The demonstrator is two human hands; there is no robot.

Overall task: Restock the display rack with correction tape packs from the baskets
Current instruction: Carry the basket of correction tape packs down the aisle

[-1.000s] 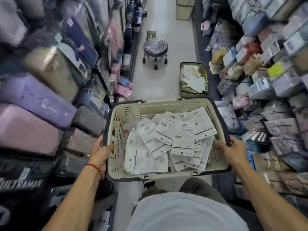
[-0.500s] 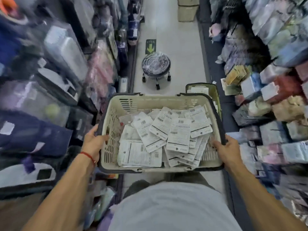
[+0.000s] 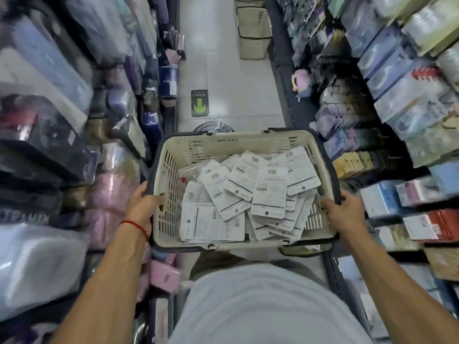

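Left fingers: curled over the left rim of the basket, clamped on it, fingertips inside against the slotted wall.
Left hand: on the basket's left side; a red string bracelet circles the wrist.
Right fingers: wrapped over the right rim, clamped on it.
Right hand: grips the basket's right side, forearm running back to the lower right corner.
Basket: cream plastic with dark handles folded down along the rim, held level in front of the person's grey shirt, above the aisle floor.
Correction tape packs: a loose overlapping heap inside the basket, white card backs with barcodes facing up.
Display rack: shelving on the right of the aisle, filled with packaged goods; blurred.
Left shelves: bulky wrapped items, blurred.
Farther baskets: two cream ones stand on the floor up the aisle, beyond a green arrow sticker.
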